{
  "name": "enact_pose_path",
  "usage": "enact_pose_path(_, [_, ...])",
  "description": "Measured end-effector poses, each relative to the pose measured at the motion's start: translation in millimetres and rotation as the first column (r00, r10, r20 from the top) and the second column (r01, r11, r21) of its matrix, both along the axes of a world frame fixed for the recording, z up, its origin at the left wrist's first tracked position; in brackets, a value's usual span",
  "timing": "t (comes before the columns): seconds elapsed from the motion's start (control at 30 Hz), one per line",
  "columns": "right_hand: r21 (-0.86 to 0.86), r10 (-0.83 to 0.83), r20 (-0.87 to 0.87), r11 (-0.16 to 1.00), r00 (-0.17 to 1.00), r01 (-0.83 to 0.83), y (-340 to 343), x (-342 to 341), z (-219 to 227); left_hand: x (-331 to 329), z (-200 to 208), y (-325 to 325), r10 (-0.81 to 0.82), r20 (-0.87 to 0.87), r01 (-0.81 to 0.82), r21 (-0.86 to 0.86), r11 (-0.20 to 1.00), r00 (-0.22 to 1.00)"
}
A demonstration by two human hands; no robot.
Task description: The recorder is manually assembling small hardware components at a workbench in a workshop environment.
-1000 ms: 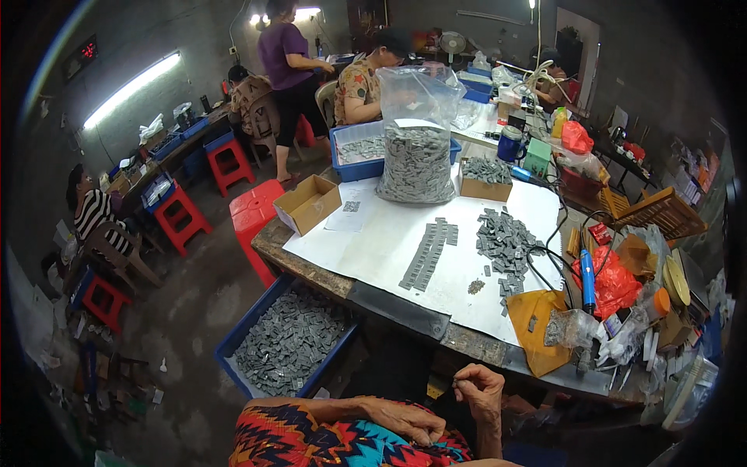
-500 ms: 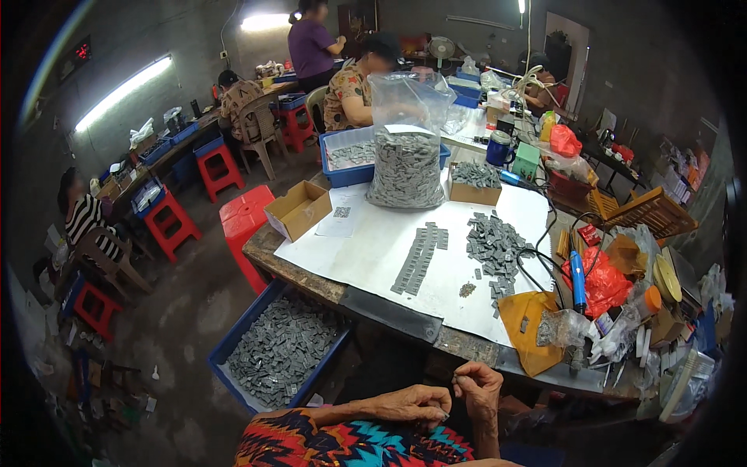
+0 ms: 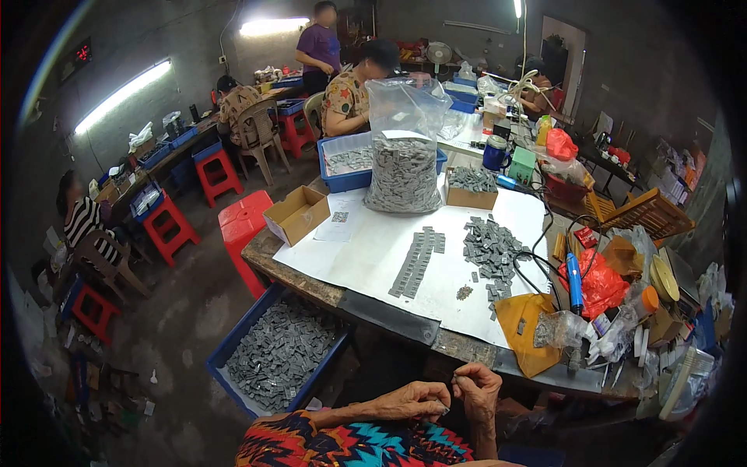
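Worktable (image 3: 307, 279), grey pieces (image 3: 492, 247) beyond right hand (image 3: 478, 389)

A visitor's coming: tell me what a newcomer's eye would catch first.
Probably the tall clear bag of grey pieces on the white sheet. Next, the blue bin of similar pieces, low beside the table. Then, lower centre, the left hand and right hand, close together by a zigzag-patterned garment.

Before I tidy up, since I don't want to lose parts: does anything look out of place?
Yes, mildly: a gray piece lies on the orange-yellow sheet, apart from the loose heap and tidy rows on the white paper. It looks stray, though it may belong there.
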State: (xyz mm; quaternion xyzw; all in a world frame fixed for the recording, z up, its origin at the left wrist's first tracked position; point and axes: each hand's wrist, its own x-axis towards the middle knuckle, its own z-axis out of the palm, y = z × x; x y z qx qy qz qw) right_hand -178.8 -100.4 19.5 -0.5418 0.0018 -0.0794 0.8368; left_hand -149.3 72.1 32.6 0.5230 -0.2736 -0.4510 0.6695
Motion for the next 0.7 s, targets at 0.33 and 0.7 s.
enact_pose_path(0.33, [-0.032,-0.001,-0.03,1.0,1.0,0.0,1.0,-0.1,-0.2,4.4,-2.2,2.9,-0.033,-0.046,0.034,0.029,0.999,0.998])
enact_pose_path(0.7, [-0.063,-0.006,-0.015,0.998,1.0,0.005,5.2,-1.4,7.3,1.4,-11.1,3.6,0.008,-0.043,-0.008,-0.004,1.0,0.999])
